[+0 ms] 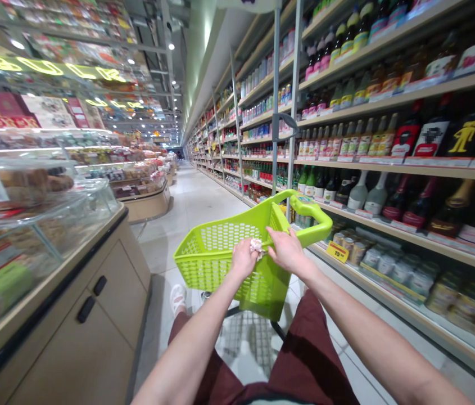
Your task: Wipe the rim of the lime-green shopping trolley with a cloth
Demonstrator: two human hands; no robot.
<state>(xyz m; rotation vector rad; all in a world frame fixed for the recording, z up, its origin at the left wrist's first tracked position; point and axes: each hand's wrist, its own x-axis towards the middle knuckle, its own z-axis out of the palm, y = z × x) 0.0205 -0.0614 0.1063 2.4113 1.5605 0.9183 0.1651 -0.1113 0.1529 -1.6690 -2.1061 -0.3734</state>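
A lime-green shopping cart [212,229] with a perforated basket stands right in front of me, turned sideways. No goods show inside the basket. At its near rim, my left hand [244,259] is closed around a crumpled white tissue [256,246], pressed against the green plastic. Just to the right, my right hand [284,251] grips the same rim, thumb on the inner side and the other fingers partly hidden. The cart's looped handle [319,225] rises beyond my right hand, and neither hand is on it.
Tall shelves of bottles [401,163] and cans line the right side, with a yellow price tag [337,251] on a low shelf. To the left is a wooden counter [94,315] with clear food bins. A tiled aisle [190,185] runs ahead between them.
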